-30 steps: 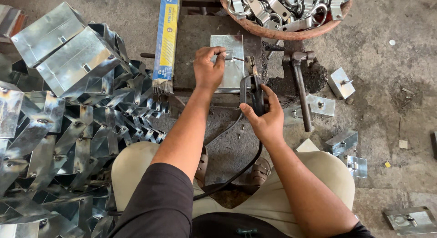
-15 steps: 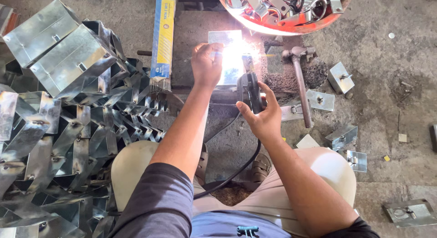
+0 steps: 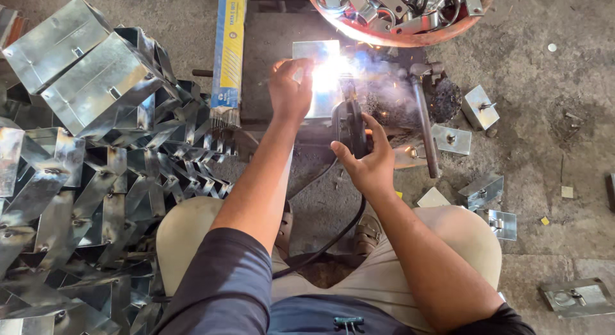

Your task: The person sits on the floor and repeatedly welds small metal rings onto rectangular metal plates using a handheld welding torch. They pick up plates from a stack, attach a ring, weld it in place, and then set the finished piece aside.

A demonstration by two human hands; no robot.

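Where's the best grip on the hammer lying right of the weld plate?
Take the hammer by its bare handle near the lower end, coming from above and from the right. The handle lies flat and runs toward the person, and that end looks free. The head end sits by the arc glare, and the right hand with the electrode holder crowds the left side.

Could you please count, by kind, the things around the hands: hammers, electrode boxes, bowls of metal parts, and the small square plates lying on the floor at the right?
Hammer: 1
Electrode box: 1
Bowl of metal parts: 1
Small square plates on the floor at the right: 6
Total: 9
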